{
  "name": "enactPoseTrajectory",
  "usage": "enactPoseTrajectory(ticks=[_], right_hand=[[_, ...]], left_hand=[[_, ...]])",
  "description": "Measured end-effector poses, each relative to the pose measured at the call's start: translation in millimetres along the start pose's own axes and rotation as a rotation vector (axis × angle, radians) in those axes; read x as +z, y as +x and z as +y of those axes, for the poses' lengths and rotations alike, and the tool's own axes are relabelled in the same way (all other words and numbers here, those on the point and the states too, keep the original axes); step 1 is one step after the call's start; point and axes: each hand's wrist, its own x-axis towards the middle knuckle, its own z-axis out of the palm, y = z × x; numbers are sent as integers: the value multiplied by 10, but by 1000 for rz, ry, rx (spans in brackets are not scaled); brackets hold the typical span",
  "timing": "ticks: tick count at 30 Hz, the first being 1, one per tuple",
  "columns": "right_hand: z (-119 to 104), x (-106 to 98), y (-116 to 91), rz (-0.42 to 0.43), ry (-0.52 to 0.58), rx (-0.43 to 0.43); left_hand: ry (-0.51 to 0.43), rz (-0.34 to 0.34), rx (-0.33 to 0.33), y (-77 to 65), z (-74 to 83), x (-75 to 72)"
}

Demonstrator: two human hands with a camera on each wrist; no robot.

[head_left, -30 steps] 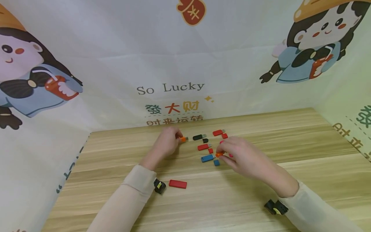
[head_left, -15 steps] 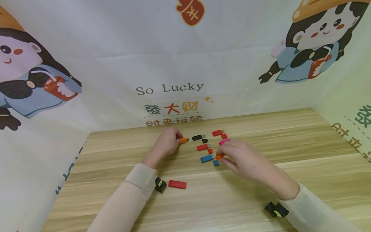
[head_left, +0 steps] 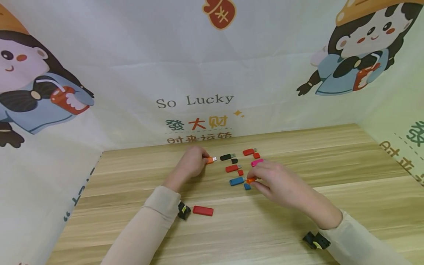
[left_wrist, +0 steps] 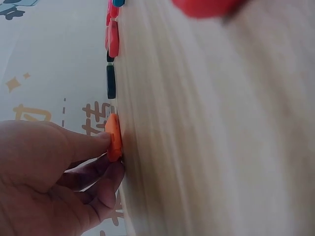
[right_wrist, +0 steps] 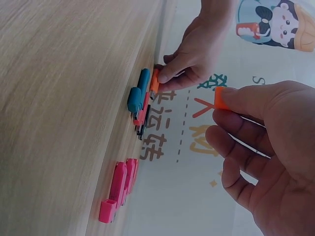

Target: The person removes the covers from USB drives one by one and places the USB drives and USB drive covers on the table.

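Near the back of the table my left hand (head_left: 193, 162) pinches an orange USB flash drive (head_left: 210, 160) between thumb and fingers. Its bare metal plug (head_left: 214, 159) points right. In the left wrist view the drive (left_wrist: 113, 137) is low over the wood or touching it; I cannot tell which. The small orange cap (right_wrist: 221, 97) is held by my right hand (head_left: 278, 180), between thumb and index finger, above the table. Close to that hand lie an uncapped blue USB drive (head_left: 236, 181) and its blue cap (head_left: 247, 187). A pink drive (head_left: 256, 162) is partly hidden behind the right hand.
Between and behind the hands lie a black drive (head_left: 226, 157) with its cap (head_left: 234, 161) and two uncapped red drives with caps, one nearer (head_left: 232, 168). A red stick-shaped piece (head_left: 203, 211) lies in front, by the left sleeve. A printed cloth wall (head_left: 139, 92) rises behind the table.
The orange drive has turned a little in my left hand, so its plug's flat face shows. My right hand has lowered slightly with the orange cap, and more of the pink drive shows.
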Motion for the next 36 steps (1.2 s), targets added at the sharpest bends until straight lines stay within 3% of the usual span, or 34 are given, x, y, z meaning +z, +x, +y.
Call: enactPoseTrajectory(ticks=[10, 22, 36], right_hand=[[-8, -11, 9, -7, 11, 12], [-20, -22, 70, -38, 38, 31], [2, -1, 323, -68, 13, 29]], left_hand=[[42, 8, 45, 2, -25, 23], [25, 22, 49, -29, -22, 24], [-37, 121, 42, -152, -50, -26]])
